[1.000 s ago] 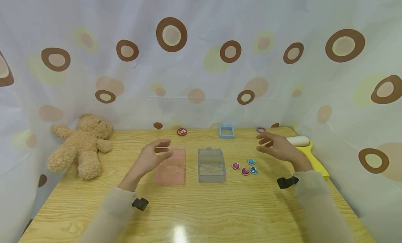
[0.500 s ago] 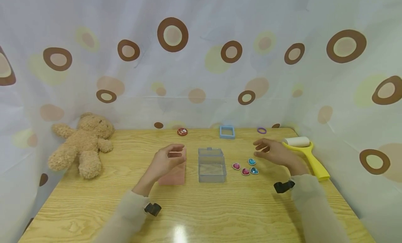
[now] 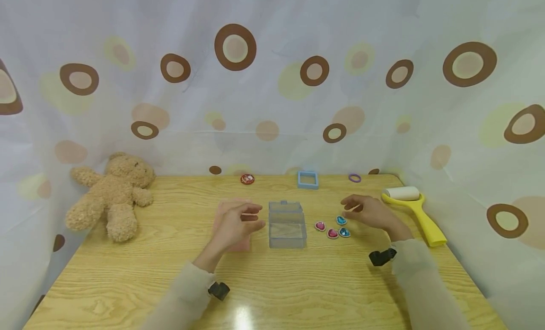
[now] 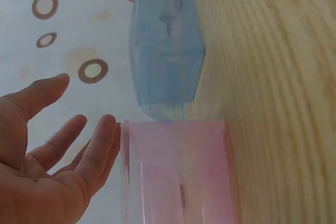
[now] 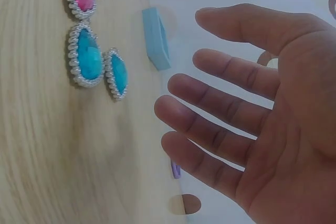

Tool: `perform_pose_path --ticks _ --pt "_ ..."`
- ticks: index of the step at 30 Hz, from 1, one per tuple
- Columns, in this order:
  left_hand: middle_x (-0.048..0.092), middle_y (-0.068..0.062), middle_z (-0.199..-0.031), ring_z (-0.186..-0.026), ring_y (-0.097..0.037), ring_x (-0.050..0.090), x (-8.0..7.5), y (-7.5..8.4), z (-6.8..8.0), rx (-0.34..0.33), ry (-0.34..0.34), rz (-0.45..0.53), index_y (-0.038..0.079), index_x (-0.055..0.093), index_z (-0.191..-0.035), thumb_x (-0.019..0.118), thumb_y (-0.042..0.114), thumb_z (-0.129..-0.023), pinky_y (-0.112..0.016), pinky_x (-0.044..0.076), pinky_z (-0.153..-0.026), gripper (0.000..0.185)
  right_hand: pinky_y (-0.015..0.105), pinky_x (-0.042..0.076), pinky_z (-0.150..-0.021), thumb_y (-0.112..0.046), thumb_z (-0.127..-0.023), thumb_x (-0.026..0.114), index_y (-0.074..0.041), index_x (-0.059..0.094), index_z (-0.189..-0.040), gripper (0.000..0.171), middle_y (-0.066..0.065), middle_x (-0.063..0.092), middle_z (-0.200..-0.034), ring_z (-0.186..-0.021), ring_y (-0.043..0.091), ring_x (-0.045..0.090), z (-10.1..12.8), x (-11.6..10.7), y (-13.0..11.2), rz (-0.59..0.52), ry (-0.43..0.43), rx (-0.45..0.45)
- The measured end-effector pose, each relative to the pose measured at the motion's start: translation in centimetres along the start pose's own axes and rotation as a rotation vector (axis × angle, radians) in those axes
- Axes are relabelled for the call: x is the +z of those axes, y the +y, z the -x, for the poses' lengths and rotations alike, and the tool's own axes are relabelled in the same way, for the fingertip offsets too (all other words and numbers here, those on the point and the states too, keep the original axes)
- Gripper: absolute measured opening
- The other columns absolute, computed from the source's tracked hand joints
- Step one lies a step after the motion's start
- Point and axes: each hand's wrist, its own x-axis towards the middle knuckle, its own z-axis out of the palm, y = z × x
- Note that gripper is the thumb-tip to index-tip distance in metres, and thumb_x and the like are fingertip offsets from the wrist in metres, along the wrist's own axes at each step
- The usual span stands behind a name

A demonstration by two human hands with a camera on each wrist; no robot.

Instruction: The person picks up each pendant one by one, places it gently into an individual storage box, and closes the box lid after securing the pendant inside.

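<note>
In the head view, a teddy bear (image 3: 112,192) sits at the left. Toward the centre, the left hand (image 3: 235,226) covers part of a pink box (image 3: 242,244); the left wrist view shows its thumb spread well apart from its fingers, fingertips near the box's edge, though touch cannot be told. A clear box (image 3: 287,242) lies mid-frame, below a red badge (image 3: 247,179) and a blue frame (image 3: 308,186). Right of centre are two pink gems (image 3: 332,233) and two blue gems (image 3: 344,232). Beside them hovers the right hand (image 3: 370,211); only the right wrist view shows its four fingers slightly apart. A yellow lint roller (image 3: 427,224) lies far right.
</note>
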Motion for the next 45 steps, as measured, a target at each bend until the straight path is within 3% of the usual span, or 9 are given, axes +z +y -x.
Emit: perform_pose_path --ticks 10,20,34,45 --pt "0.058 -0.013 -0.141 -0.125 -0.035 0.060 1.7 0.1 0.0 -0.036 -0.085 -0.035 0.010 0.059 -0.137 0.074 0.021 -0.091 -0.041 0.059 -0.091 0.050 0.047 0.056 -0.088 -0.028 -0.096 0.067 -0.007 0.065 -0.123 0.035 0.012 0.070 -0.113 -0.100 0.027 0.068 -0.2 1.1 0.8 -0.048 -0.035 0.015" --pt "0.056 -0.020 -0.143 -0.118 -0.039 0.064 2.7 -0.2 0.0 0.015 -0.128 -0.107 0.002 0.058 -0.136 0.073 0.014 -0.091 -0.040 0.061 -0.085 0.049 0.041 0.055 -0.086 -0.026 -0.090 0.074 -0.008 0.067 -0.119 0.035 0.008 0.070 -0.106 -0.098 0.024 0.068 -1.1 2.1 1.5 -0.062 -0.049 0.073" --pt "0.059 -0.018 -0.141 -0.111 -0.033 0.069 4.1 0.2 -0.2 -0.045 -0.104 -0.179 0.002 0.061 -0.134 0.073 0.013 -0.091 -0.034 0.062 -0.076 0.046 0.030 0.052 -0.074 -0.020 -0.088 0.075 -0.008 0.071 -0.114 0.029 0.007 0.069 -0.101 -0.093 0.022 0.064 -1.3 2.5 1.5 -0.011 -0.070 0.094" --pt "0.061 -0.020 -0.137 -0.110 -0.031 0.070 4.4 0.2 -0.4 -0.056 -0.095 -0.216 0.002 0.059 -0.136 0.073 0.013 -0.091 -0.033 0.062 -0.075 0.048 0.036 0.053 -0.077 -0.025 -0.087 0.076 -0.010 0.072 -0.113 0.030 0.004 0.070 -0.098 -0.092 0.021 0.064 -1.7 2.6 1.7 0.034 -0.056 0.074"
